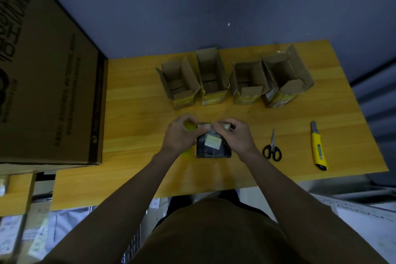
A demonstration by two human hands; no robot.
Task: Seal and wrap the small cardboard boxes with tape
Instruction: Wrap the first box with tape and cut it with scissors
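The fingers (pixel 200 127) of both hands meet at the far top edge of a small dark box (pixel 213 144), curled down onto it and pinching what looks like a strip of tape along that edge; whether the strip is already stuck down is too small to tell. The left hand (pixel 179 134) also seems to hold something yellow, perhaps a tape roll (pixel 189 126), though it is mostly hidden. The right hand (pixel 232 135) grips the box's far right corner. The box sits on the counter (pixel 132 113) directly before the person, carrying a pale label (pixel 213 141) on its top face and a glossy, already wrapped look.

Beyond it, four open cardboard boxes (pixel 211 75) stand in a row, flaps up, with yellow tape around their bases. To the right lie black-handled scissors (pixel 272 149) and, further right, a yellow utility knife (pixel 319 148), both well apart from the hands. A large printed carton (pixel 49 75) stands at the counter's left end.

The step in hand appears to be laying or pressing tape over the near box's far edge. The next move likely calls for smoothing the strip flat and cutting it free, so a hand would have to let go and reach for the scissors
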